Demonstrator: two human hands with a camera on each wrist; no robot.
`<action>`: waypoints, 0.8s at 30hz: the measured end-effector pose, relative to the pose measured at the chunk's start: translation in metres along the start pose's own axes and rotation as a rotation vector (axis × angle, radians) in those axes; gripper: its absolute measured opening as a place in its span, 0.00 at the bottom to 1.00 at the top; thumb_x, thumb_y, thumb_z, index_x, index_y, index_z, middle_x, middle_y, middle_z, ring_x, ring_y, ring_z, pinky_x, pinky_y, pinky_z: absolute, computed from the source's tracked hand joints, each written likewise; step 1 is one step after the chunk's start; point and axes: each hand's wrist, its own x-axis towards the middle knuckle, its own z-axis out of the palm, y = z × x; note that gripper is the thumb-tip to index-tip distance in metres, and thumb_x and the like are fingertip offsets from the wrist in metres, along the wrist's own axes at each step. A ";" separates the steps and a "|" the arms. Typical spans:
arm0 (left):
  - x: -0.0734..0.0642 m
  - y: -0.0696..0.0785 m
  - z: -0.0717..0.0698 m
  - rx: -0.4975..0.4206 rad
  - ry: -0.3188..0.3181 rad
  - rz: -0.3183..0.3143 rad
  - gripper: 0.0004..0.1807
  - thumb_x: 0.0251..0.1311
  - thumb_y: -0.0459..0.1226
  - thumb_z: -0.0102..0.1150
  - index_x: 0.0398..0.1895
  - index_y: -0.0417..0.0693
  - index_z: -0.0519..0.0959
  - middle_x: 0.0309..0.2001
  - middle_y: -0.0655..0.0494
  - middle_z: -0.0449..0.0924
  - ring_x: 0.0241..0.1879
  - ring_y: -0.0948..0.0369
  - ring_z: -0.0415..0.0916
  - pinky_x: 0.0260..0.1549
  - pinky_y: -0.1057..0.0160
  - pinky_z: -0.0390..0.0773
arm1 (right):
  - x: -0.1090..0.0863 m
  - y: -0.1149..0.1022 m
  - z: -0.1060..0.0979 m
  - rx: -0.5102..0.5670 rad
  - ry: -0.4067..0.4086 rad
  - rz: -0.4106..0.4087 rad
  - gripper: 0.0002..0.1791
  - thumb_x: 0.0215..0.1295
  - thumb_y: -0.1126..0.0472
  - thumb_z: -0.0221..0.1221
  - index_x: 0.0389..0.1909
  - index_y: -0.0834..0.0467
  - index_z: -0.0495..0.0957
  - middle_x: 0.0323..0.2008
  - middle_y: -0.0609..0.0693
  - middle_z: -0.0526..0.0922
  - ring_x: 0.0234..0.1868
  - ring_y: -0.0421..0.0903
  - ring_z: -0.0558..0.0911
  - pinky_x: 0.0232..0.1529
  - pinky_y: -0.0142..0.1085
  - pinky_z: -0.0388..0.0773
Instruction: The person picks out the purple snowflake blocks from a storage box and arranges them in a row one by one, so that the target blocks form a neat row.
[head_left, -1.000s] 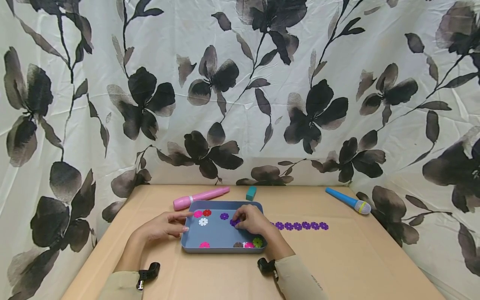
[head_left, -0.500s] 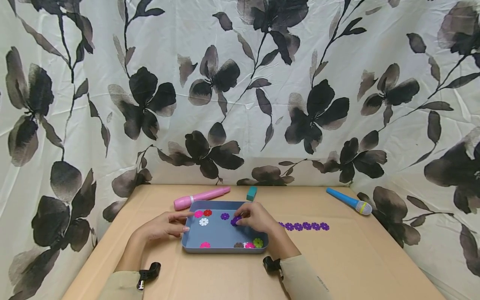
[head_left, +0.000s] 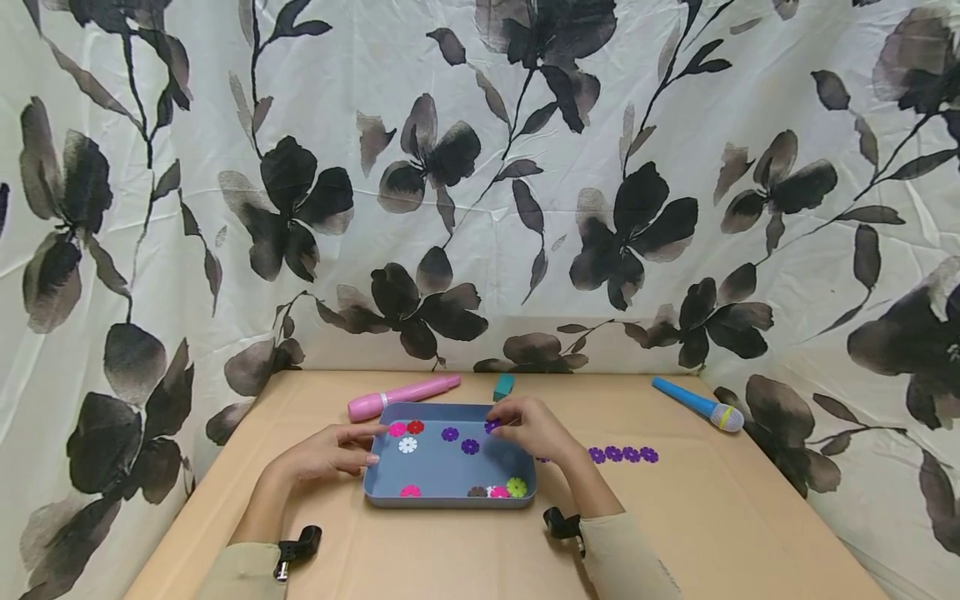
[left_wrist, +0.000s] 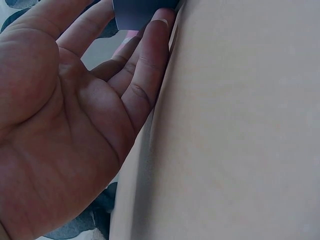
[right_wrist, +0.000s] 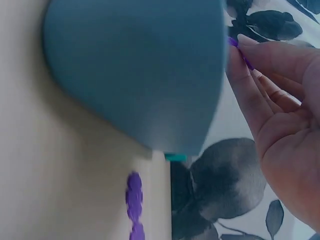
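A grey-blue tray (head_left: 420, 475) stands on the table, with its outer wall filling much of the right wrist view. Inside it lie two purple flower-shaped discs (head_left: 470, 447) and, further left, pink, red and white ones (head_left: 407, 445). My right hand (head_left: 534, 429) pinches another purple flower disc (right_wrist: 233, 42) between thumb and fingertips, above the tray's back right part. On the left side, my left hand (head_left: 322, 454) rests its thumb and index finger at the tray's rim, its fingers extended in the left wrist view.
A row of purple flower discs (head_left: 615, 454) lies right of the tray, partly behind my right wrist. Along the back are a pink stick-like object (head_left: 405, 397), a teal block (head_left: 503, 386) and a blue toy microphone (head_left: 697, 403). A floral curtain (head_left: 480, 208) hangs behind.
My right hand has moved right and slightly back, pinching a purple flower disc. A second purple disc now shows in the tray where its fingertips were. The left hand stays in place.
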 end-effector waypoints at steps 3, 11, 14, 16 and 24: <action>0.000 0.000 0.000 0.012 -0.004 0.014 0.37 0.67 0.37 0.69 0.76 0.36 0.66 0.57 0.35 0.74 0.37 0.57 0.77 0.39 0.63 0.84 | -0.005 0.003 -0.008 0.007 0.012 0.018 0.10 0.68 0.65 0.68 0.49 0.57 0.88 0.45 0.48 0.87 0.44 0.44 0.82 0.47 0.35 0.83; 0.002 0.000 0.001 0.021 0.003 0.000 0.38 0.66 0.38 0.70 0.76 0.38 0.67 0.57 0.36 0.74 0.36 0.58 0.78 0.38 0.64 0.83 | -0.018 0.013 -0.037 0.039 0.107 0.060 0.11 0.68 0.66 0.68 0.50 0.56 0.88 0.47 0.49 0.85 0.47 0.47 0.84 0.49 0.40 0.85; 0.003 0.000 0.001 0.013 0.005 -0.007 0.38 0.66 0.39 0.70 0.76 0.40 0.67 0.59 0.35 0.73 0.35 0.57 0.77 0.37 0.65 0.82 | -0.023 0.017 -0.049 0.042 0.151 0.075 0.12 0.68 0.65 0.68 0.51 0.55 0.88 0.47 0.50 0.83 0.49 0.48 0.84 0.51 0.41 0.84; 0.003 -0.001 0.000 0.013 0.004 -0.003 0.38 0.66 0.38 0.70 0.76 0.40 0.67 0.60 0.34 0.73 0.35 0.57 0.76 0.36 0.65 0.81 | -0.027 0.021 -0.057 0.046 0.176 0.093 0.13 0.69 0.64 0.68 0.52 0.54 0.88 0.47 0.51 0.83 0.49 0.49 0.84 0.50 0.40 0.84; 0.002 -0.002 -0.001 0.033 0.016 -0.002 0.37 0.66 0.39 0.70 0.76 0.40 0.68 0.58 0.35 0.74 0.37 0.56 0.77 0.39 0.63 0.83 | -0.040 0.038 -0.085 0.088 0.279 0.165 0.14 0.68 0.63 0.68 0.53 0.58 0.87 0.50 0.55 0.80 0.51 0.53 0.84 0.50 0.37 0.84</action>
